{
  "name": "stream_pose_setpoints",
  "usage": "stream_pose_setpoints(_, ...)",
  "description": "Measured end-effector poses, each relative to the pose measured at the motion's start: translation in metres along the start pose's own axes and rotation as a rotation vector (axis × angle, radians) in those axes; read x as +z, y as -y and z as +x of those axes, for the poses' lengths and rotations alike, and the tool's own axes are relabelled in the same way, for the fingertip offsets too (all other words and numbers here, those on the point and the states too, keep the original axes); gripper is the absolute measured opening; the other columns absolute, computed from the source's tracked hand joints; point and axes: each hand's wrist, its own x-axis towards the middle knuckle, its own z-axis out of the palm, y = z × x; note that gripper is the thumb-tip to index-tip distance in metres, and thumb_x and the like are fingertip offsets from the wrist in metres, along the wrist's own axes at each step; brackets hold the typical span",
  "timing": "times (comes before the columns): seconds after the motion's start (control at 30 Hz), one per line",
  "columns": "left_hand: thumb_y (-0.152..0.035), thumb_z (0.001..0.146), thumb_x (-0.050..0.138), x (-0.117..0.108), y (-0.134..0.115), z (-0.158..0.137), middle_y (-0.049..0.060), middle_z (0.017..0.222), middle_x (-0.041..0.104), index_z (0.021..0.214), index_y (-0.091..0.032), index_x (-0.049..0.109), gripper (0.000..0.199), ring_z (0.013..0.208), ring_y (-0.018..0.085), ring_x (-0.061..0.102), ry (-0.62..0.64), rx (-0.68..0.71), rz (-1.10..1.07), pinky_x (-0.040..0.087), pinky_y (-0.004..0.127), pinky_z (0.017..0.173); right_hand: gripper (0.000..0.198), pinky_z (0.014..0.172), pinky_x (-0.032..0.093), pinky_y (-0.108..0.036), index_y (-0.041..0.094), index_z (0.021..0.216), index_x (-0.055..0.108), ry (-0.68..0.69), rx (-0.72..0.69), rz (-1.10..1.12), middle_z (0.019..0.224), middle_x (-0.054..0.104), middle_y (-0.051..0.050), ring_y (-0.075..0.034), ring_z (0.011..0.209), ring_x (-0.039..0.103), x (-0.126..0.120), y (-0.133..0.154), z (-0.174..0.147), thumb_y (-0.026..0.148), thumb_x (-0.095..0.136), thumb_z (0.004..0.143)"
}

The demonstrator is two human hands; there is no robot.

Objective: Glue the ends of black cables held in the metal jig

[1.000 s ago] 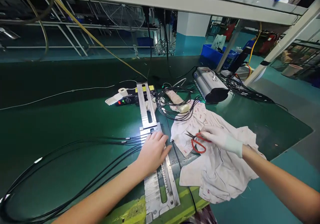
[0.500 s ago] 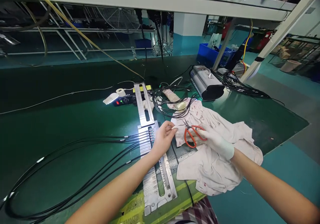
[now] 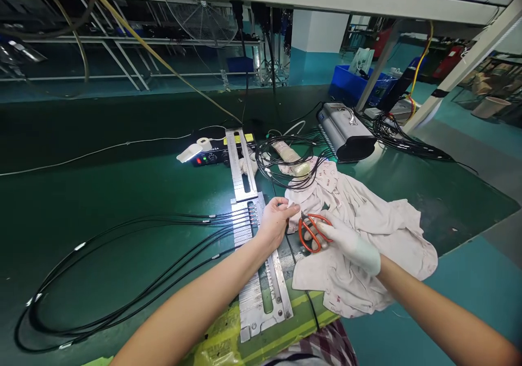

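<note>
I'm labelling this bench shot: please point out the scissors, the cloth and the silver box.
Scissors (image 3: 300, 234): head view, on the rim of a red handle loop.
Cloth (image 3: 385, 227): head view, on its folds right of the gloved hand (image 3: 340, 241).
Silver box (image 3: 341, 129): head view, on its casing.

On the head view I find the right grip (image 3: 346, 241), a hand in a white glove (image 3: 362, 250), closed around red-handled scissors (image 3: 300, 231) over a rumpled white cloth (image 3: 367, 219). The left grip (image 3: 274, 224), a bare hand, has thumb and fingers drawn together at the cloth's edge, near the scissors' tips; I cannot confirm a pinch. Partly hidden behind it lies a slotted metal plate (image 3: 249, 298). Tagged black cables (image 3: 212, 216) run from the plate, looping leftward on the green tabletop (image 3: 142, 186). Beyond, I note a lit white lamp (image 3: 191, 152), a black box (image 3: 212, 158) and, further right, a grey box (image 3: 345, 132).
</note>
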Motion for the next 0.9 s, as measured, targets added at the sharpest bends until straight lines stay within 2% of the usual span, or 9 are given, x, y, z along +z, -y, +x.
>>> stream_pose_setpoints(0.13, -0.038, 0.068, 0.078, -0.008, -0.008, 0.001, -0.005, 0.065, 0.059, 0.084, -0.021, 0.041, 0.044, 0.059, 0.011, 0.060, 0.025, 0.080, 0.150, 0.048, 0.024, 0.063, 0.039, 0.060, 0.047, -0.031, 0.021, 0.105, 0.056, -0.002, 0.048, -0.023, 0.085, 0.065, -0.005, -0.014, 0.062, 0.056, -0.004, 0.016, -0.030, 0.057, 0.053, 0.092)
stream_pose_setpoints(0.23, -0.028, 0.074, 0.074, -0.015, -0.014, -0.018, 0.000, 0.074, 0.064, 0.088, -0.019, 0.052, 0.028, 0.069, 0.016, 0.063, 0.153, 0.096, 0.363, 0.051, 0.032, 0.072, 0.040, 0.066, 0.052, -0.042, 0.026, 0.095, 0.062, -0.064, -0.016, -0.108, 0.087, 0.066, -0.008, -0.022, 0.072, 0.061, -0.019, 0.031, -0.050, 0.058, 0.037, 0.096)
stream_pose_setpoints(0.33, -0.015, 0.073, 0.075, -0.019, -0.018, -0.052, 0.008, 0.098, 0.068, 0.091, -0.018, 0.063, 0.022, 0.102, 0.026, 0.062, 0.328, 0.119, 0.611, 0.046, 0.044, 0.098, 0.031, 0.086, 0.053, -0.052, 0.037, 0.113, 0.064, -0.116, -0.009, -0.241, 0.120, 0.065, -0.007, -0.031, 0.115, 0.059, -0.040, 0.037, -0.056, 0.053, 0.049, 0.092)
stream_pose_setpoints(0.4, -0.015, 0.081, 0.069, -0.022, -0.021, -0.073, 0.014, 0.116, 0.064, 0.100, -0.015, 0.064, 0.020, 0.121, 0.031, 0.053, 0.534, 0.248, 0.956, 0.039, 0.049, 0.108, 0.032, 0.097, 0.048, -0.055, 0.040, 0.115, 0.066, -0.140, 0.015, -0.395, 0.130, 0.063, -0.003, -0.032, 0.135, 0.045, -0.047, 0.035, -0.051, 0.054, 0.055, 0.089)
stream_pose_setpoints(0.47, -0.019, 0.090, 0.060, -0.029, -0.026, -0.089, 0.018, 0.126, 0.058, 0.112, -0.011, 0.061, 0.023, 0.127, 0.034, 0.048, 0.717, 0.428, 1.295, 0.042, 0.049, 0.107, 0.031, 0.104, 0.043, -0.057, 0.039, 0.109, 0.069, -0.118, 0.050, -0.476, 0.130, 0.063, -0.002, -0.033, 0.143, 0.035, -0.044, 0.033, -0.042, 0.058, 0.055, 0.088)
stream_pose_setpoints(0.53, -0.023, 0.096, 0.053, -0.041, -0.034, -0.100, 0.018, 0.125, 0.059, 0.116, -0.011, 0.059, 0.024, 0.123, 0.032, 0.051, 0.784, 0.563, 1.443, 0.048, 0.045, 0.099, 0.037, 0.101, 0.045, -0.056, 0.036, 0.099, 0.071, -0.044, 0.089, -0.428, 0.123, 0.067, -0.004, -0.034, 0.138, 0.041, -0.031, 0.034, -0.030, 0.064, 0.049, 0.088)
stream_pose_setpoints(0.67, -0.018, 0.098, 0.047, -0.079, -0.052, -0.111, 0.013, 0.111, 0.066, 0.110, -0.013, 0.061, 0.019, 0.107, 0.024, 0.059, 0.677, 0.659, 1.409, 0.053, 0.037, 0.092, 0.059, 0.072, 0.055, -0.045, 0.032, 0.102, 0.068, 0.199, 0.169, -0.066, 0.104, 0.070, -0.010, -0.029, 0.090, 0.067, 0.000, 0.038, -0.001, 0.080, 0.042, 0.081)
stream_pose_setpoints(0.77, -0.015, 0.097, 0.048, -0.110, -0.056, -0.108, 0.012, 0.109, 0.068, 0.109, -0.014, 0.061, 0.017, 0.105, 0.022, 0.061, 0.449, 0.691, 1.429, 0.053, 0.036, 0.093, 0.056, 0.064, 0.053, -0.038, 0.029, 0.113, 0.063, 0.362, 0.271, 0.175, 0.102, 0.067, -0.010, -0.020, 0.069, 0.062, 0.015, 0.036, 0.017, 0.072, 0.056, 0.078)
stream_pose_setpoints(0.9, -0.014, 0.095, 0.052, -0.135, -0.051, -0.094, 0.013, 0.116, 0.068, 0.119, -0.014, 0.058, 0.025, 0.110, 0.023, 0.061, 0.243, 0.738, 1.522, 0.054, 0.038, 0.094, 0.055, 0.059, 0.053, -0.034, 0.024, 0.099, 0.061, 0.444, 0.369, 0.137, 0.089, 0.065, -0.008, -0.017, 0.062, 0.061, 0.022, 0.031, 0.034, 0.071, 0.066, 0.071)
